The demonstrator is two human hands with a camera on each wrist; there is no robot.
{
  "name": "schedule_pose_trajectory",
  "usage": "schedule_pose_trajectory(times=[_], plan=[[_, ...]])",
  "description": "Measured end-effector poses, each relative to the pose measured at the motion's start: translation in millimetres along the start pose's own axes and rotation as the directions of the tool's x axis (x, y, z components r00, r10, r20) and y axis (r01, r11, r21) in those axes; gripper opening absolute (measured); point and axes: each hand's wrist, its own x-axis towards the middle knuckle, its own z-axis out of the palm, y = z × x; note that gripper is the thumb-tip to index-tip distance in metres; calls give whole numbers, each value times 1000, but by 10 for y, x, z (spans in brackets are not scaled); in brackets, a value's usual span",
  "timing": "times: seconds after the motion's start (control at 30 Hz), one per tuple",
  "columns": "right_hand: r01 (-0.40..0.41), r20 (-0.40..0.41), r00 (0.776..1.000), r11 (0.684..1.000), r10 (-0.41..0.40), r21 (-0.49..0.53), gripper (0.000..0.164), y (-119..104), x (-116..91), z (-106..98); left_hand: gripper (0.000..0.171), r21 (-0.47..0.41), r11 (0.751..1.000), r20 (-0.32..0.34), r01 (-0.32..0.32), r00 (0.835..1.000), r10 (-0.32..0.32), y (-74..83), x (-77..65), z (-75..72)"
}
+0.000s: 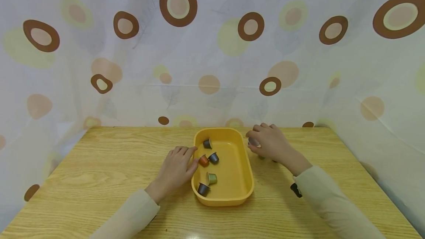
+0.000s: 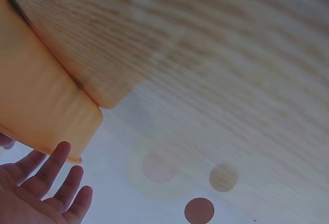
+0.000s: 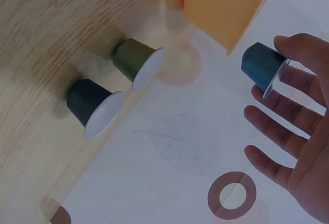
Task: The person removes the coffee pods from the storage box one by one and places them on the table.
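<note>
A teal coffee capsule (image 3: pixel 260 70) is pinched between the thumb and fingers of my right hand (image 1: pixel 270 143), just right of the yellow tray (image 1: pixel 234 172). My left hand (image 1: pixel 177 167) touches the tray's left rim with relaxed fingers; the left wrist view has its fingers spread beside the tray's outer wall. Inside the tray, mostly along its left side, lie several capsules, among them an orange capsule (image 1: pixel 204 160), a green capsule (image 1: pixel 212 179) and a dark capsule (image 1: pixel 203 189). Under my right hand lie an olive green capsule (image 3: pixel 131 59) and a black capsule (image 3: pixel 85 99), largely hidden in the head view.
The wooden table (image 1: pixel 116 165) carries everything. A patterned cloth (image 1: pixel 209 47) hangs behind it and along both sides. Beside the right sleeve, a small black item (image 1: pixel 296 190) shows, partly covered; its kind is unclear.
</note>
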Motion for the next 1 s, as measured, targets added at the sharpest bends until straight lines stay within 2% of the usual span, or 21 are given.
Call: schedule_pose_trajectory(times=[0.23,0.6,1.0], plan=[[-38,50,998,999,38,-1,35,68,-67,86,36,0,1000,6,5,1000,-5,-3,3,-9],[-31,54,998,999,28,42,27,70,-169,246,35,-11,1000,-2,6,1000,-6,9,-5,-10],[47,23,999,997,-48,54,19,42,-238,429,35,-14,1000,0,5,1000,-5,19,-13,-19]])
